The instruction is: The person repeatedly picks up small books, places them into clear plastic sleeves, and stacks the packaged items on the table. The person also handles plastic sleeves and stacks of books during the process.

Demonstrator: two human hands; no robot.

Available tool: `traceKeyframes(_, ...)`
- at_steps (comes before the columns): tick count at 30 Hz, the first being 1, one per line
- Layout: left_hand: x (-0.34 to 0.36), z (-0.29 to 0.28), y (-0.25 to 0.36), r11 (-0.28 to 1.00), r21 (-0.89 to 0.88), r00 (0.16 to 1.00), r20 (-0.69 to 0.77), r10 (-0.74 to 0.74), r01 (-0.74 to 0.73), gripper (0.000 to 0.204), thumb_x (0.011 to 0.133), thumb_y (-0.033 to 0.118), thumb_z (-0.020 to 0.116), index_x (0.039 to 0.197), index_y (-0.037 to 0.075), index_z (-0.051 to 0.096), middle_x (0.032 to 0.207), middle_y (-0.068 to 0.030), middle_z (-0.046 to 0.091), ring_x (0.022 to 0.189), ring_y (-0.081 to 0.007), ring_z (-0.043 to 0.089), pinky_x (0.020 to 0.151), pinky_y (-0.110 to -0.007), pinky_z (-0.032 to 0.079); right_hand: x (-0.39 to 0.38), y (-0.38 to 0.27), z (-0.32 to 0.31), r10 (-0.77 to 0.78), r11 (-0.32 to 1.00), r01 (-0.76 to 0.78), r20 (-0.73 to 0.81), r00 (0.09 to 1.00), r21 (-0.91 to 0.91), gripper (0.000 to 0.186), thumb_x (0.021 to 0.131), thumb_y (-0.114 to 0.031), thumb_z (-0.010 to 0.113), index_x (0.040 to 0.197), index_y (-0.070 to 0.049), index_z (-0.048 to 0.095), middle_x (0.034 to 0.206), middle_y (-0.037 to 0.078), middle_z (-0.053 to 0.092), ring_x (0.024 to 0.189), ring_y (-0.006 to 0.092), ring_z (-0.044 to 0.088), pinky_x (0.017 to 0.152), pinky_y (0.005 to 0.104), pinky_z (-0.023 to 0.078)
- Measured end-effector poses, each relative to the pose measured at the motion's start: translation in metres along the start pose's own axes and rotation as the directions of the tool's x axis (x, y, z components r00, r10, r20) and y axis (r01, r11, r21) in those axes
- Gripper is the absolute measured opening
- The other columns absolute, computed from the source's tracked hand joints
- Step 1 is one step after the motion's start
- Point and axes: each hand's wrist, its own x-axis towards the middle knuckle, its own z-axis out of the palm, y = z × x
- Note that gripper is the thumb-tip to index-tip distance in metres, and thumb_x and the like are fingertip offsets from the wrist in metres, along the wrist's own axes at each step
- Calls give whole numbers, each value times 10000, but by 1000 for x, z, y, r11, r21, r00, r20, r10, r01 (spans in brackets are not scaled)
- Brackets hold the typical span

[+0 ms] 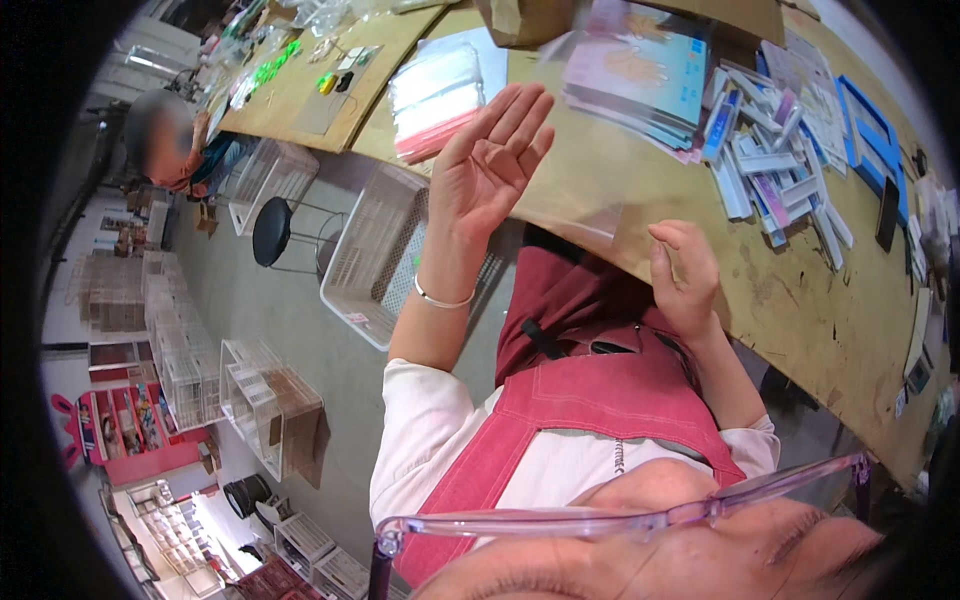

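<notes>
Wooden table (800, 310), upper right. Left hand (487, 165), upper centre: fingers nearly together, beside pink-and-white packets (437, 95). Right hand (688, 280), centre right: fingers curled, can't tell if pinching.

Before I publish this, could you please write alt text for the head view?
An open left hand, palm showing, and a curled right hand at a brown worktable, with pink-and-white packs, printed packets and slim boxes on it.

We can pass freely over the bare surface (800, 335) right of our right hand (688, 280); farther in, heaped slim boxes (780, 165) and stacked printed packets (635, 75) stand in our way, with plastic bags (435, 95) leftward.
</notes>
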Motion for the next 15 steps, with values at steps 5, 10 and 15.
traceKeyframes(5, 33, -84, -18, 991, -116, 956, -293, 27, -63, 561, 1061, 173, 589, 1540, -56, 408, 1619, -229, 447, 1515, -370, 422, 1239, -541, 367, -1, 0, 15, -138, 961, 193, 260, 956, -199, 378, 804, -111, 794, 1160, -40, 693, 1204, 145, 684, 1138, 331, 645, 1010, 482, 463)
traceKeyframes(10, 29, -113, -32, 978, 42, 837, -510, 198, -206, 525, 1077, 247, 576, 1543, 58, 427, 1626, -213, 427, 1499, -349, 433, 1204, -497, 383, -4, 2, 55, -129, 879, 343, 527, 840, -332, 546, 855, -258, 786, 1336, -44, 644, 1431, 145, 609, 1379, 307, 529, 1165, 488, 375)
traceKeyframes(15, -36, -104, -37, 402, 901, 914, -16, 405, -162, 564, 980, 81, 724, 1503, 85, 513, 1552, -180, 509, 1405, -331, 530, 1137, -525, 431, -11, 31, 55, 4, 844, 327, 615, 788, -424, 577, 878, -321, 770, 1367, -52, 627, 1486, 142, 588, 1430, 305, 502, 1217, 510, 336)
